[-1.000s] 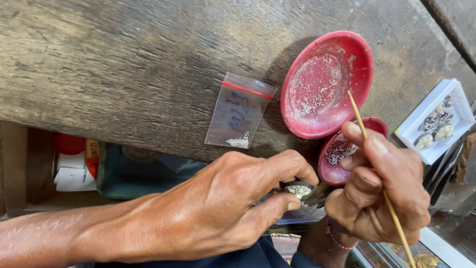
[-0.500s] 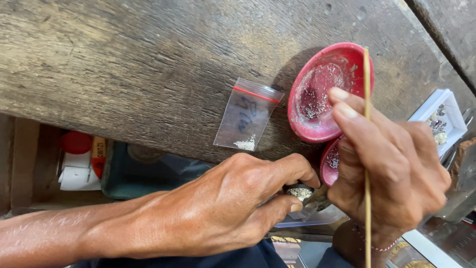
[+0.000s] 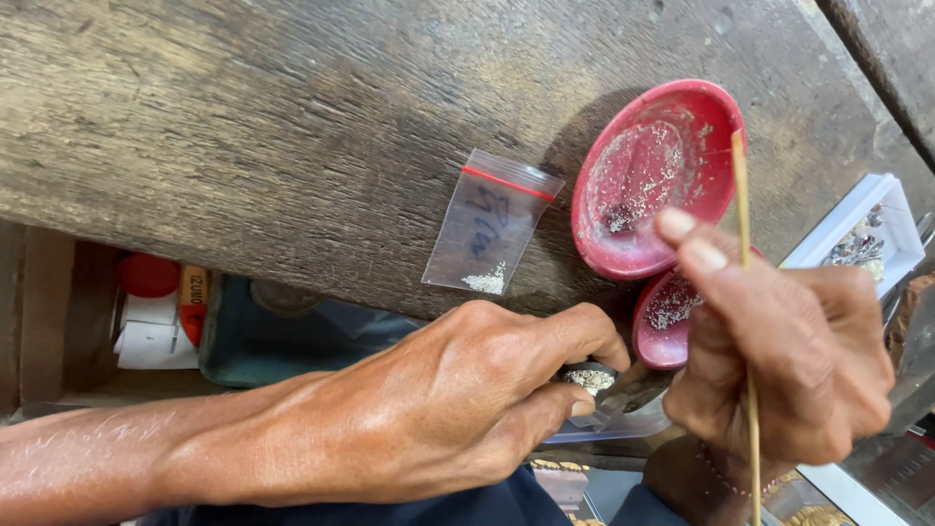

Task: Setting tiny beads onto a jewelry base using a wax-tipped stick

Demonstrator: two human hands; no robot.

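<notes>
My left hand [image 3: 458, 409] pinches a small ring-like piece [image 3: 589, 378] studded with tiny pale stones between thumb and fingers. My right hand [image 3: 779, 356] holds a thin wooden stick [image 3: 744, 244] upright, its top end near the rim of a large red dish [image 3: 654, 180] that holds scattered tiny stones. A smaller red dish [image 3: 662, 317], also holding tiny stones, sits just below the large one, partly hidden by my right hand. Both dishes rest on a worn wooden bench [image 3: 292, 127].
A small clear zip bag [image 3: 492, 226] with a red seal strip and a few tiny stones lies on the bench left of the dishes. A white tray [image 3: 862, 234] of small pieces sits at the right edge. Below the bench edge are a red-capped container [image 3: 148, 276] and a dark box [image 3: 292, 331].
My right hand has turned the stick from slanted to nearly upright and shifted left over the smaller dish. The left hand stays on the small piece.
</notes>
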